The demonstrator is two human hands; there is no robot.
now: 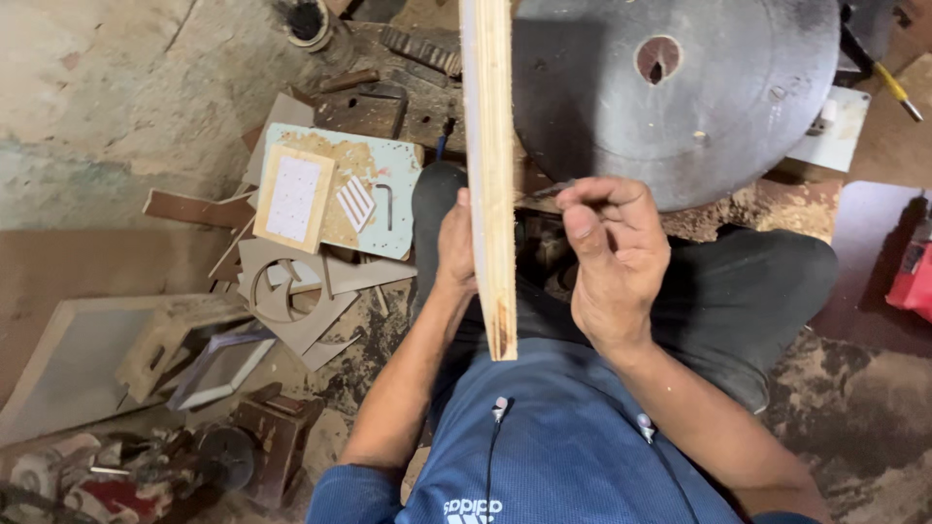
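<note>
A long pale wooden strip stands on edge in front of me, running from my lap up past the top of the view. My left hand grips it from the left side, fingers hidden behind the wood. My right hand is to the right of the strip, fingers pinched on a thin dark pointed tool whose tip touches the strip's right face. Behind both hands lies a large grey metal disc with a hole near its middle.
Cut board offcuts, a pale green panel and a small perforated white panel lie on the sawdust-covered floor at left. A frame and tool parts sit lower left. A red object is at the right edge.
</note>
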